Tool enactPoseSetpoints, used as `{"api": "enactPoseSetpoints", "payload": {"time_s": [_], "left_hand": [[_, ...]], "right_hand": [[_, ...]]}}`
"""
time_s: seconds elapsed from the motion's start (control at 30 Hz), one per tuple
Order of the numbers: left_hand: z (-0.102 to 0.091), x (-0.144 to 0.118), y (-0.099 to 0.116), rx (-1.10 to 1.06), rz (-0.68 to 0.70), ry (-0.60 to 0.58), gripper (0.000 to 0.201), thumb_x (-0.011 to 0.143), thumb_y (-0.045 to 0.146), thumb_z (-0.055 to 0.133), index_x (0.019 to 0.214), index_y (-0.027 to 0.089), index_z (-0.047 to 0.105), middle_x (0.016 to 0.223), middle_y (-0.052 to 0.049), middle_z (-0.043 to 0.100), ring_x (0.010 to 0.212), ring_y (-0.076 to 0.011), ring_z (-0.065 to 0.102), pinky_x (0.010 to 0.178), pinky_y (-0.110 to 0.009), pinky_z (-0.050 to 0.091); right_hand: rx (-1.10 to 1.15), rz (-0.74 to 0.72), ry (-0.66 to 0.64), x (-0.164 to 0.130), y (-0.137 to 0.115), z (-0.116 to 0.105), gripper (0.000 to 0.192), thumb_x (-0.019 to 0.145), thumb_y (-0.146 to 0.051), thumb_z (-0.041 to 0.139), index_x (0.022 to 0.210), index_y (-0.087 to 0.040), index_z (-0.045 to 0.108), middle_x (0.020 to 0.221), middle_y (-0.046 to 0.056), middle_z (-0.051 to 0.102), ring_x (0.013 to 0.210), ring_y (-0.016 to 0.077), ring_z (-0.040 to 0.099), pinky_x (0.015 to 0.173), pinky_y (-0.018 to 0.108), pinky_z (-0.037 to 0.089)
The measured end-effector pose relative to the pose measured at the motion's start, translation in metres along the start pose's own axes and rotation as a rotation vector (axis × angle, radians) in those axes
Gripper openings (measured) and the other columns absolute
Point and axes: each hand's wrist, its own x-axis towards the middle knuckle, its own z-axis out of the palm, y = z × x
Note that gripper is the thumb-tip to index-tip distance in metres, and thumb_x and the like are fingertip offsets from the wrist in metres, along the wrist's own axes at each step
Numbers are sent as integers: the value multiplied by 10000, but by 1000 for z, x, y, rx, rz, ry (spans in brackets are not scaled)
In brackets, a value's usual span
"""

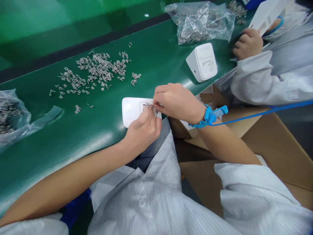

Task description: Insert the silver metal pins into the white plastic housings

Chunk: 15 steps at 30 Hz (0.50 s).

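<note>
A white plastic housing (pixel 131 111) lies at the table's near edge, its recessed compartment facing up. My left hand (pixel 144 128) reaches over the housing with its fingers pinched at that recess. From the right, my right hand (pixel 176 101) bends over the housing's other end, fingers curled together close to the left fingertips. Whatever is between the fingers of either hand is too small and covered to make out. A blue wrist strap (pixel 208 117) with a cord circles my right wrist. Beyond the housing, many small metal spring contacts (pixel 100 69) lie in a loose heap.
A second white housing (pixel 205 63) stands to the right on the green table (pixel 156 62). Behind it lies a clear bag of metal parts (pixel 204 21); another bag (pixel 12 114) sits far left. A co-worker's hand (pixel 248 44) holds a white part. Cardboard boxes (pixel 276 143) stand below.
</note>
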Motion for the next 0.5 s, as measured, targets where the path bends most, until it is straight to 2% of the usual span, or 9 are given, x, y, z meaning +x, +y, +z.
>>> {"api": "enactPoseSetpoints", "payload": {"time_s": [0.1, 0.23, 0.4, 0.5], "left_hand": [[-2, 2, 0, 51, 13, 20, 319, 1016, 291, 541, 961, 36, 724, 1172, -289, 737, 1104, -344, 725, 941, -405, 511], [-4, 3, -1, 16, 4, -15, 324, 1027, 290, 521, 1012, 42, 730, 1121, -251, 756, 1127, -338, 714, 966, -414, 511], [-5, 4, -3, 16, 19, -21, 340, 1045, 312, 498, 921, 78, 712, 1104, -233, 759, 1122, -340, 710, 969, -419, 503], [-6, 5, -3, -27, 14, -77, 345, 1047, 333, 506, 945, 77, 714, 1112, -227, 756, 1135, -348, 700, 1001, -443, 486]], "right_hand": [[-65, -19, -15, -1, -9, -1, 279, 949, -105, 483, 818, -110, 728, 879, 117, 681, 745, 193, 546, 693, 345, 295], [-105, -29, -39, -2, -15, -2, 291, 928, -48, 464, 820, -105, 728, 867, 125, 676, 767, 203, 559, 693, 355, 290], [44, 16, -12, 1, -2, 0, 238, 926, -103, 509, 848, -114, 733, 926, 102, 678, 804, 196, 560, 713, 335, 319], [146, 19, -1, 3, 8, 1, 214, 922, -137, 535, 832, -124, 729, 916, 80, 663, 830, 190, 553, 736, 324, 330]]}}
